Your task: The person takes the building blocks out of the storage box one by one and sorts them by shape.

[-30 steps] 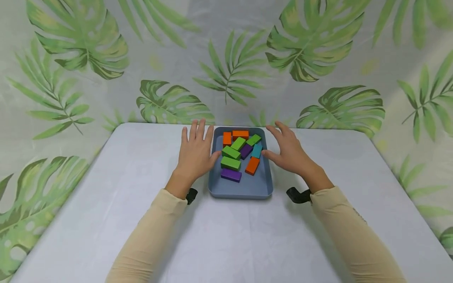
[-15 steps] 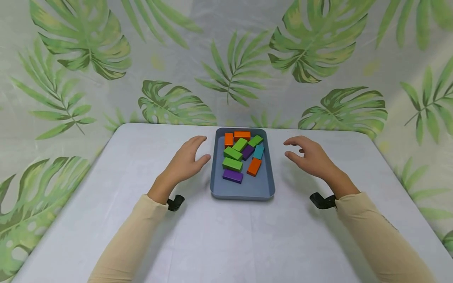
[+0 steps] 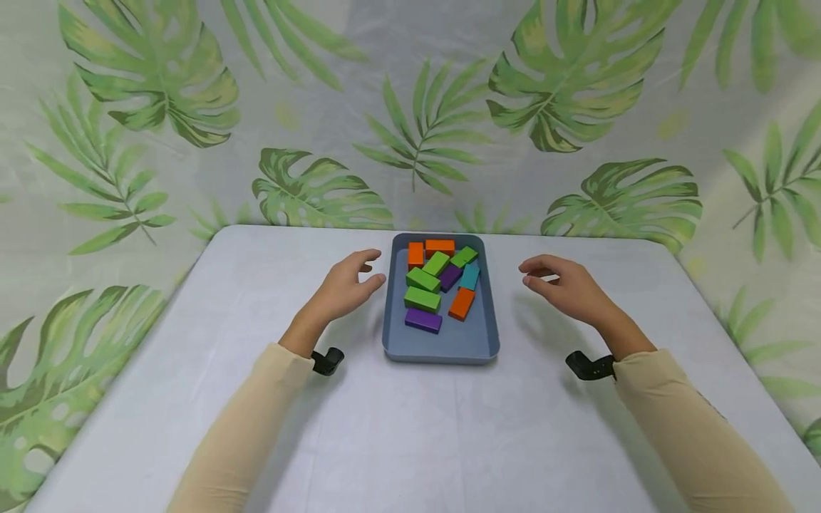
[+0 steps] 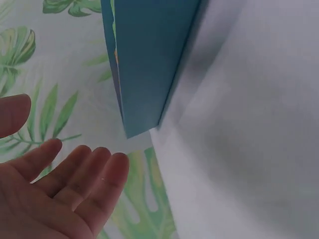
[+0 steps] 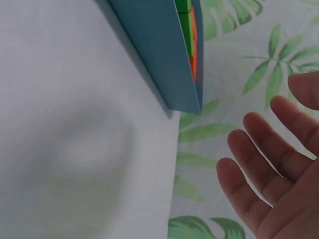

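A blue-grey tray [image 3: 442, 348] lies on the table, holding several rectangular blocks. Among them are green blocks [image 3: 422, 299], purple ones [image 3: 423, 320], orange ones [image 3: 462, 304] and a single turquoise block [image 3: 470, 276]. My left hand [image 3: 343, 288] hovers just left of the tray, fingers loosely bent, thumb tip close to the rim. On the other side my right hand [image 3: 564, 285] is held farther off, its fingers loosely curled toward the tray. Both wrist views show relaxed fingers with nothing in them, beside the tray's outer wall [image 4: 149, 64].
A white cloth [image 3: 385, 442] covers the table. Behind its far edge hangs a leaf-patterned curtain [image 3: 442, 107], close to the tray's far end. Black wrist cameras [image 3: 328, 361] sit under both wrists.
Both hands have drawn back from the tray's sides, the right one farther. Their spread fingers have relaxed into a loose curl. Tray and blocks keep their arrangement.
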A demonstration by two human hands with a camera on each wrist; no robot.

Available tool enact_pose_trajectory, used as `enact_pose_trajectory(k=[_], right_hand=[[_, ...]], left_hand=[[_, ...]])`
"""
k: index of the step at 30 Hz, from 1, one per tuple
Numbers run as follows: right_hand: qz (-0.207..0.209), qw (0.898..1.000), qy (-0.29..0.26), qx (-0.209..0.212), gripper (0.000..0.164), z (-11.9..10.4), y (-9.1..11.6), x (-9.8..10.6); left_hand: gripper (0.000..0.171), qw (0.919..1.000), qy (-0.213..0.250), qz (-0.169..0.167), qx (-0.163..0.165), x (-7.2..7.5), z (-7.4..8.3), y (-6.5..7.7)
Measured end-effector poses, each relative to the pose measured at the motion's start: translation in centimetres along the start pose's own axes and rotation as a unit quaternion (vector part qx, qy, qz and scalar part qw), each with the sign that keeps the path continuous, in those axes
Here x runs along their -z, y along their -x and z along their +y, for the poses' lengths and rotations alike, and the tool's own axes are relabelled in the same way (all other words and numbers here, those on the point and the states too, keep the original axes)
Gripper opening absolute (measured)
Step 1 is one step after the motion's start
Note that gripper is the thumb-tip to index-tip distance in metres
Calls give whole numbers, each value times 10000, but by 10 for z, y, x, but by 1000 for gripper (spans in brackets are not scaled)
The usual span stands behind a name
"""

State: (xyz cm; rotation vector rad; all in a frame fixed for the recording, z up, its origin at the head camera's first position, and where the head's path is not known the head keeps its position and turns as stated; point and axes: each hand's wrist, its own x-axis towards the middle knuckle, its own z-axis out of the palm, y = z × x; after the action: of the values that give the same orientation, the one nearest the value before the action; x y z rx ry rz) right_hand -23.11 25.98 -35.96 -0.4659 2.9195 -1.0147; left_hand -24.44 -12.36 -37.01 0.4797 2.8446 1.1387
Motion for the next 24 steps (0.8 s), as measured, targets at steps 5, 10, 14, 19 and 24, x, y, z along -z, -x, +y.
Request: enact_pose_trajectory(k=[5, 10, 14, 19, 24], right_hand=[[-23, 10000, 14, -62, 32, 4, -1, 5], [-75, 9999, -30, -74, 32, 5, -5, 6], [-124, 9999, -49, -63, 32, 4, -8, 5], [-214, 9997, 23, -69, 33, 5, -9, 5], [-249, 9997, 12, -44, 31, 4, -12, 5]], left_hand=[[49, 9982, 383, 120, 441, -11, -8, -14], [48, 9838, 1481, -133, 1004, -20, -16, -27], [53, 9561, 2554, -579, 1312, -24, -22, -33], [63, 9390, 2940, -943, 1515, -29, -26, -36], [63, 9342, 3098, -912, 1516, -33, -28, -37]])
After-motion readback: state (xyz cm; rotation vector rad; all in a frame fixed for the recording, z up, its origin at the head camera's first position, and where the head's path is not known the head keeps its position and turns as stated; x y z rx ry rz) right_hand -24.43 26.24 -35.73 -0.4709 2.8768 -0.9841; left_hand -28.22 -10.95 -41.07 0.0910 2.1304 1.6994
